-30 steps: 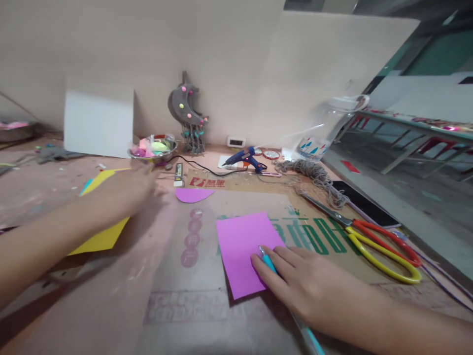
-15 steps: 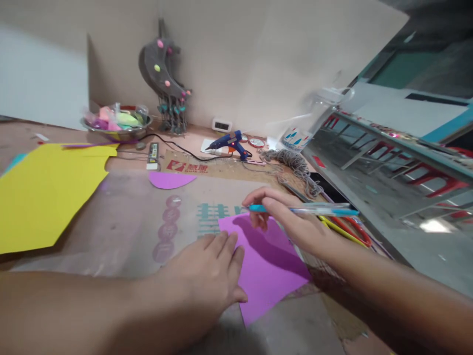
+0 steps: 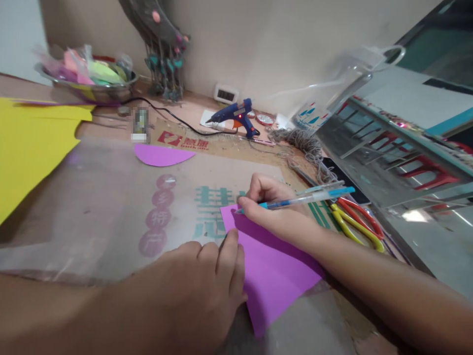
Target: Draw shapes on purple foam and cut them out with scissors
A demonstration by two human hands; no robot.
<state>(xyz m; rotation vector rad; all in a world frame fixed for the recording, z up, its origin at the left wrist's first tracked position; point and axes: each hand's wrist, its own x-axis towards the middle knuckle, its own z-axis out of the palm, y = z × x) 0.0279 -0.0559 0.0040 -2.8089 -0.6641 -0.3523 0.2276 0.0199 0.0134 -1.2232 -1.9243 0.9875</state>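
A pink sheet of paper lies on the cardboard-covered table in front of me. My left hand rests on its left edge with fingers flat and together, pressing it down. My right hand is closed around a blue pen. The pen's tip touches the sheet's far corner.
Red-and-yellow scissors lie right of my right hand beside a dark phone and a tangle of twine. A blue glue gun, a bowl of coloured scraps, a yellow sheet and a pink half-circle lie farther back.
My left hand came over from the yellow sheet and settled on the pink paper's edge. My right hand lifted the pen, then brought its tip down onto the paper's far corner.
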